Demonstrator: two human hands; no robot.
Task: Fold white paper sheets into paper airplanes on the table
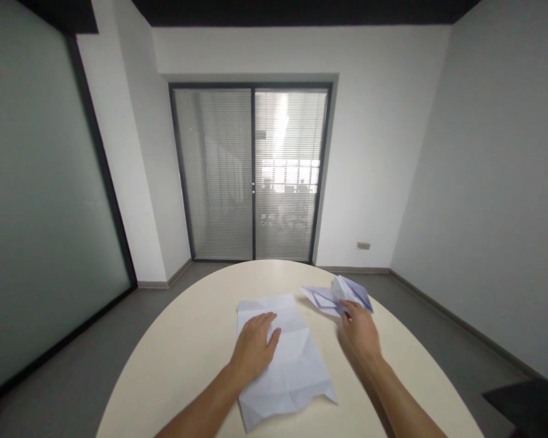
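Note:
A creased white sheet of paper (296,365) lies spread on the round table, its near edge wavy and lifted in places. My left hand (254,345) rests on the upper left part of this sheet, fingers stretched out and thumb apart. To the right, my right hand (361,331) pinches a piece of folded paper (355,293) with several layers and pointed flaps. The folded paper is by the far right part of the tabletop, apart from the flat sheet. My palm and fingers hide part of its near side.
The round cream table (173,365) has its curved edge close beyond the papers. Behind it stand glass doors with blinds (214,182). A frosted glass panel (41,182) is at the left, and a dark flat object (530,401) sits at the lower right.

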